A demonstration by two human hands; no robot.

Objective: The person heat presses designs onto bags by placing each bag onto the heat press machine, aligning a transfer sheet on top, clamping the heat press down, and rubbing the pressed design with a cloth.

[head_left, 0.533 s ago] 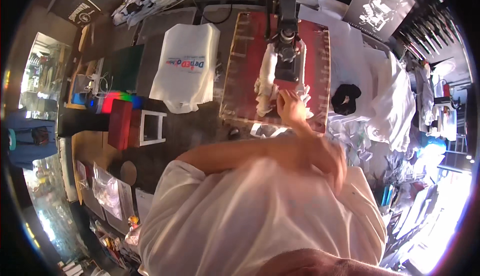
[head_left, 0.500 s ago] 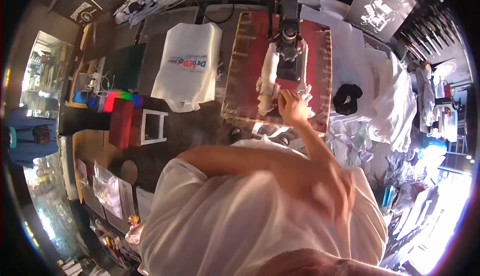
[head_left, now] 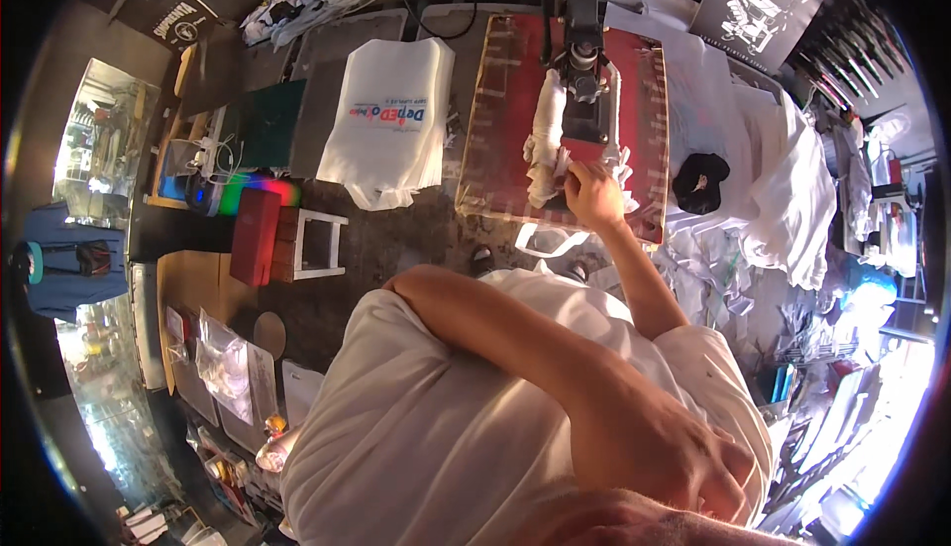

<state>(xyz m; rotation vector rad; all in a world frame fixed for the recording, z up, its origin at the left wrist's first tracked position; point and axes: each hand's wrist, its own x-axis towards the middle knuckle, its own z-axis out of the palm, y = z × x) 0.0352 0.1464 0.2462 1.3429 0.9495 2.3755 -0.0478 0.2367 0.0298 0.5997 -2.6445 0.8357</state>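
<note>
A press with a broad red top (head_left: 505, 110) and a black metal arm (head_left: 584, 11) stands in front of me. Two bars wrapped in white cloth reach toward me from it, forming a handle (head_left: 548, 130). At the near end of these bars is my right hand (head_left: 596, 197), its fingers curled closed on the wrapped handle; the exact grip is partly hidden. My left arm crosses my chest. Up by my right shoulder, against the white shirt (head_left: 446, 417), my left hand (head_left: 674, 457) has its fingers bent, with the fingertips out of sight.
Left of the press lies a stack of white printed bags (head_left: 386, 140). A black crumpled cloth (head_left: 701, 182) and draped white fabric (head_left: 792, 189) are on the right. A red-topped stool (head_left: 255, 237) with a white frame stands lower left. Papers and scraps (head_left: 708, 269) clutter the right side.
My left hand has moved down my front toward my right shoulder, from a blur to a clear shape. My right hand stays at the handle. The whole view has shifted slightly.
</note>
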